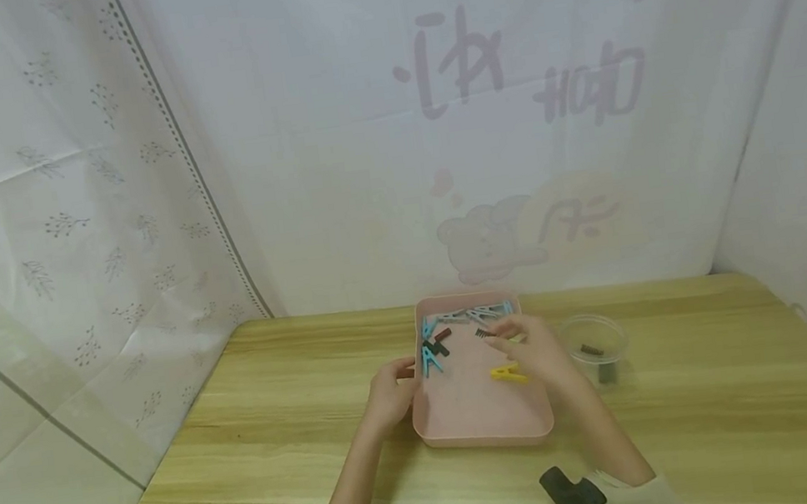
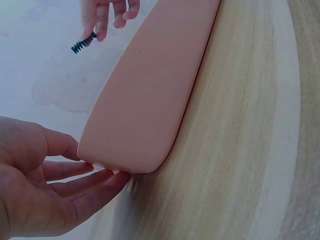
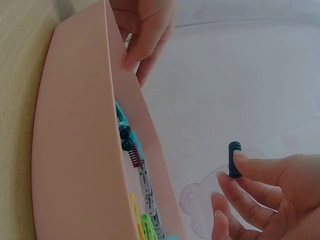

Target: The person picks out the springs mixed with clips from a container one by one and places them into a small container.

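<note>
A small dark green coil spring point(image 3: 234, 160) is pinched between the thumb and forefinger of my right hand point(image 3: 270, 195), above the pink tray point(image 1: 479, 411). My left hand point(image 2: 47, 180) grips the tray's left side, thumb at the rim and fingers against the outer wall. Inside the tray lie light blue clothespins point(image 1: 430, 361), grey clothespins point(image 1: 454, 316) along the far end, and a yellow clothespin point(image 1: 509, 373) near the right wall. A dark red spring point(image 3: 135, 156) lies among dark green springs point(image 1: 438, 348) at the left. One green clothespin point(image 3: 148, 227) shows in the right wrist view.
Right of the tray stands a round clear container point(image 1: 595, 333) with a dark spring point(image 1: 592, 349) in it. The wooden table point(image 1: 248, 464) ends at a white patterned curtain point(image 1: 338, 209) behind. Black curved pieces point(image 1: 572, 490) sit at both sleeve cuffs.
</note>
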The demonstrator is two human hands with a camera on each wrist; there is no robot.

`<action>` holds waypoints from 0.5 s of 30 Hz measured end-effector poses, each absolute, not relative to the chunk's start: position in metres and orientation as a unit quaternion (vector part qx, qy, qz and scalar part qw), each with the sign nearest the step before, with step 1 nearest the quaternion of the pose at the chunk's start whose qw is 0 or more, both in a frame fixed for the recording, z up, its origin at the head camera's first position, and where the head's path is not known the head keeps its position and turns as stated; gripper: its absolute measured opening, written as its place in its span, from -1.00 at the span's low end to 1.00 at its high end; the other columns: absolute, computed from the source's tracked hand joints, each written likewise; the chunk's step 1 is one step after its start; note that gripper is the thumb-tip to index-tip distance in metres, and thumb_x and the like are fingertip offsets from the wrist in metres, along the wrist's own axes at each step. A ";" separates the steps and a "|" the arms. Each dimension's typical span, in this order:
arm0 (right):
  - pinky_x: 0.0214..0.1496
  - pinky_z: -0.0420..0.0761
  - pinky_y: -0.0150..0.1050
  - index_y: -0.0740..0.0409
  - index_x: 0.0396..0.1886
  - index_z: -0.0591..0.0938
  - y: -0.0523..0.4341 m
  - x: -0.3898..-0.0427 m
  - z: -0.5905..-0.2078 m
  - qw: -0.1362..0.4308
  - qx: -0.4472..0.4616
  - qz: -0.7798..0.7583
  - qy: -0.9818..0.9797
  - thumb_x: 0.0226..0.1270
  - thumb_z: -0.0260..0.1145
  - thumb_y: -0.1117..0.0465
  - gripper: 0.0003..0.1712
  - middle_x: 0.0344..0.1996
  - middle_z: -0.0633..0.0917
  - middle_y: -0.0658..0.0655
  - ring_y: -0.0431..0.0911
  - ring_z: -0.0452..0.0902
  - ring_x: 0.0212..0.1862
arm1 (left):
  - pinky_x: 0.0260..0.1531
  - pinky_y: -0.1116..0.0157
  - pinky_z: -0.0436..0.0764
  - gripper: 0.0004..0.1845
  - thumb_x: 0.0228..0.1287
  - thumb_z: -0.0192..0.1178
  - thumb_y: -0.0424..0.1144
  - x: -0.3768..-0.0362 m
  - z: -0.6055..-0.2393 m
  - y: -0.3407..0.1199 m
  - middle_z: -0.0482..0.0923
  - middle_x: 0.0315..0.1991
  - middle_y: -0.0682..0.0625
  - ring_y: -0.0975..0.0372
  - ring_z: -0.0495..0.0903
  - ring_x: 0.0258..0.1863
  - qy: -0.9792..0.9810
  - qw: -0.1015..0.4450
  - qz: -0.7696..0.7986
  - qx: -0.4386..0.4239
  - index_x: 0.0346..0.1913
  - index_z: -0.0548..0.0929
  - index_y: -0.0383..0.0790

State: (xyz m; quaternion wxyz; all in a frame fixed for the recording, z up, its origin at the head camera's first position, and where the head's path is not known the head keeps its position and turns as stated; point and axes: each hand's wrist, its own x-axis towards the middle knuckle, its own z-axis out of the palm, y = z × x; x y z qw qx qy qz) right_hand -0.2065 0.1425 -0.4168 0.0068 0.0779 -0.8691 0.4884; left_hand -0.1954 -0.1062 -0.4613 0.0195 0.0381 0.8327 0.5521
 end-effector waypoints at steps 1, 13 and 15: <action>-0.08 0.78 0.02 0.36 0.10 0.69 0.143 -0.206 -0.416 0.007 0.078 0.487 -0.870 0.54 0.34 0.21 -0.68 0.04 0.73 0.37 0.24 0.72 -0.08 | -0.15 0.09 0.80 -0.55 0.43 0.16 -0.40 -0.196 -0.461 -0.106 0.63 0.10 -0.45 -0.08 0.73 -0.06 0.833 0.019 0.552 0.038 0.31 0.58 -0.54; -0.18 0.76 -0.13 0.30 0.09 0.71 0.146 -0.206 -0.413 0.014 0.079 0.467 -0.881 0.53 0.37 0.16 -0.68 0.01 0.76 0.31 0.08 0.72 -0.13 | -0.18 0.13 0.80 -0.55 0.43 0.16 -0.41 -0.196 -0.460 -0.107 0.64 0.09 -0.45 -0.09 0.74 -0.08 0.834 0.020 0.550 0.037 0.32 0.57 -0.55; -0.19 0.77 -0.12 0.30 0.10 0.71 0.147 -0.206 -0.413 0.015 0.078 0.468 -0.880 0.53 0.37 0.16 -0.67 0.01 0.75 0.32 0.10 0.72 -0.11 | -0.19 0.13 0.81 -0.54 0.42 0.16 -0.41 -0.196 -0.460 -0.107 0.64 0.08 -0.46 -0.10 0.75 -0.09 0.835 0.018 0.549 0.038 0.31 0.57 -0.57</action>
